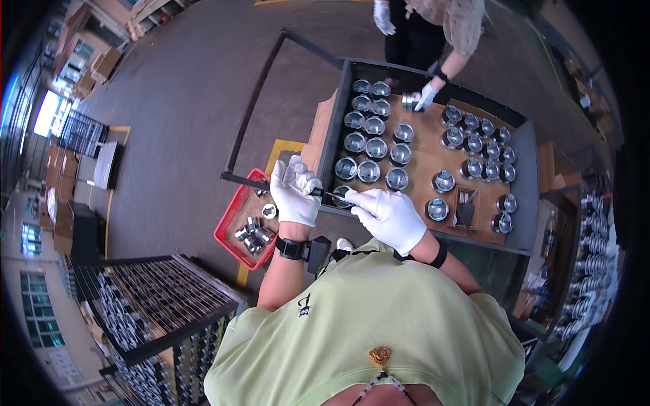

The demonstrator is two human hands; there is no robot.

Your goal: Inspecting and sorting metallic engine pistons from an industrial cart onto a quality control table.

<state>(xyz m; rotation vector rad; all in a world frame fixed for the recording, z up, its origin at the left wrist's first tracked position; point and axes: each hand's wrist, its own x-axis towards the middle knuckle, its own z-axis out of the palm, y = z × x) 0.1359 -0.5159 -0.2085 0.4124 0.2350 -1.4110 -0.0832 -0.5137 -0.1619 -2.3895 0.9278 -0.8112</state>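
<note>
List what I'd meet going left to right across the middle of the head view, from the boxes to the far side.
Brown cardboard boxes, red crate, white-gloved left hand, slim dark tool, white-gloved right hand, grey bin's right wall, rows of shiny metal parts.

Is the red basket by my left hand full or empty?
Neither, just partly filled: the red basket holds some shiny metal parts, with patches of its brown bottom showing beside them.
</note>
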